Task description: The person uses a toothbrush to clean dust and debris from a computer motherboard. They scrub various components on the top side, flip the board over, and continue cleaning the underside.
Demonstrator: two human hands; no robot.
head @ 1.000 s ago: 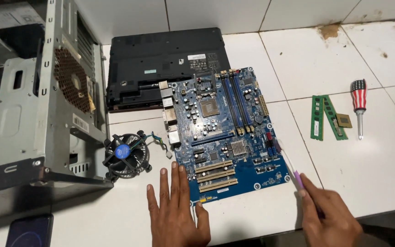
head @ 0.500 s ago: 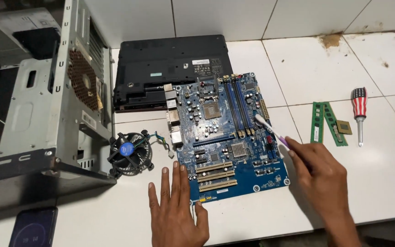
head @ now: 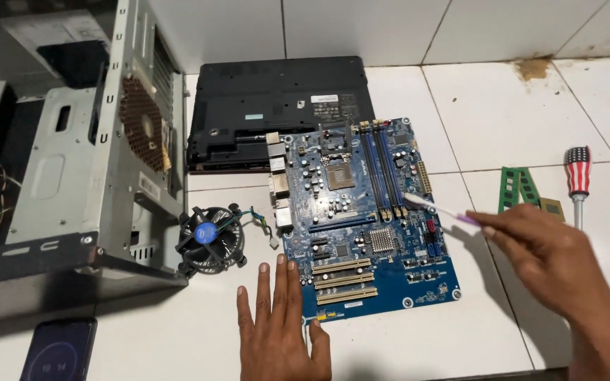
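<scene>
A blue computer motherboard (head: 361, 219) lies flat on the white tiled floor. My left hand (head: 280, 328) rests flat, fingers spread, on the floor at the board's near left corner, its fingertips touching the edge. My right hand (head: 541, 257) holds a white and purple toothbrush (head: 435, 208) by the handle. The brush head touches the board's right side, near the bottom of the long memory slots.
An open metal computer case (head: 72, 176) stands at the left. A black laptop (head: 280, 109), underside up, lies behind the board. A round cooler fan (head: 210, 238) sits left of the board. Green memory sticks (head: 517, 185), a small chip (head: 551, 208) and a striped-handle screwdriver (head: 577, 180) lie right. A phone (head: 58, 351) lies near left.
My right hand has moved up and to the right, carrying the toothbrush from the board's lower right edge to the memory slots. My left hand has stayed put.
</scene>
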